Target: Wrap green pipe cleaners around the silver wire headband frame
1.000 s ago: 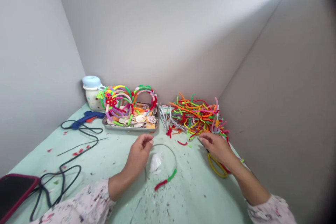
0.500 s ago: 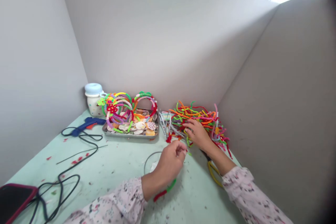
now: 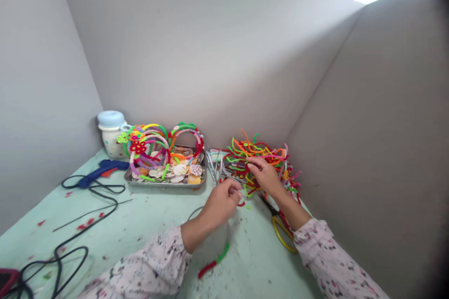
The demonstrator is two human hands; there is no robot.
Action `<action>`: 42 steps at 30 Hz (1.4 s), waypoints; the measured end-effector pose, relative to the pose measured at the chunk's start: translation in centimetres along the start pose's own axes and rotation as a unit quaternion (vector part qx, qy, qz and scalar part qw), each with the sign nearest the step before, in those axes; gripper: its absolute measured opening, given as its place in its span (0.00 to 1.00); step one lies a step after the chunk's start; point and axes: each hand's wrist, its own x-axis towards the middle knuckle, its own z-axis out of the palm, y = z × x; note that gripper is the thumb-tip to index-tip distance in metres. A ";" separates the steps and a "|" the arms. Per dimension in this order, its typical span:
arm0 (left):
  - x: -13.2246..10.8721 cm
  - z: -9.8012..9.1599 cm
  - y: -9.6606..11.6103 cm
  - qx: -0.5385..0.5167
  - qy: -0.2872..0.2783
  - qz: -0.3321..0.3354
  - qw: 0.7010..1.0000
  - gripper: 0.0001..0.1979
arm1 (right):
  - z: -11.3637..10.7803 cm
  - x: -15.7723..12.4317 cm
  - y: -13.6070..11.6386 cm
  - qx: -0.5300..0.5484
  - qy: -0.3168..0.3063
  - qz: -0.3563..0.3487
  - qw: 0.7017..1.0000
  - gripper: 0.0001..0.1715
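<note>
My right hand [image 3: 266, 176] reaches into a tangled pile of bright pipe cleaners [image 3: 242, 148], its fingers stretched out and slightly bent over the strands. I see nothing clearly gripped in it. My left hand [image 3: 220, 203] is closed in a pinch in front of the pile. What it pinches is hidden, though a small red bit shows beside the fingertips. Beneath that hand lies a thin grey headband hoop, one end wrapped in green and red pipe cleaner [image 3: 207, 269]. Scissors with yellow handles [image 3: 283, 236] lie by my right forearm.
A metal tray [image 3: 164, 185] holds shells and several colourful wrapped headbands [image 3: 150, 149]. Left of it are a white jar with a blue lid [image 3: 111, 135] and a blue glue gun [image 3: 101, 172] with a looping black cord. Grey hoops [image 3: 214, 163] lie beside the pile; grey panels surround the table.
My view has shifted, so the tray and jar appear farther left. My right hand stays at the pile with its fingers shifted slightly. More of the scissors and the wrapped headband end shows.
</note>
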 end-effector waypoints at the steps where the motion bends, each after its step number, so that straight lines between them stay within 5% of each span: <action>1: 0.7 0.1 0.1 -0.013 0.011 -0.004 1.000 0.08 | -0.4 -0.4 0.0 0.014 0.003 0.006 1.000 0.17; 6: 4.9 0.9 0.5 -0.045 0.076 -0.037 0.995 0.13 | -0.6 -2.2 -0.7 0.048 -0.026 -0.026 0.998 0.13; 13: 8.1 2.3 0.1 -0.069 0.076 -0.093 0.990 0.05 | 0.0 -4.3 -1.2 0.056 -0.055 -0.057 0.995 0.14; 18: 7.9 2.2 -0.7 -0.077 0.080 -0.098 0.989 0.06 | -1.8 -4.8 0.0 0.001 0.071 0.034 0.997 0.14; 21: 7.8 2.2 -0.9 -0.072 0.083 -0.097 0.989 0.04 | -3.0 -4.1 2.3 -0.069 0.095 0.056 0.992 0.15; 26: 7.8 2.1 -0.4 -0.051 0.086 -0.081 0.992 0.07 | -3.8 -2.9 5.8 -0.206 0.012 -0.037 0.978 0.25; 31: 7.5 2.0 0.3 -0.013 0.071 -0.055 0.996 0.13 | -3.2 -1.8 6.1 -0.316 -0.052 -0.090 0.943 0.32; 36: 6.6 2.2 0.4 0.048 0.060 -0.027 0.997 0.11 | -3.9 0.8 6.2 -0.342 -0.073 -0.081 0.933 0.18; 42: 5.6 3.2 0.7 0.110 0.000 0.003 0.994 0.10 | -6.4 3.9 6.7 -0.345 -0.047 -0.035 0.937 0.15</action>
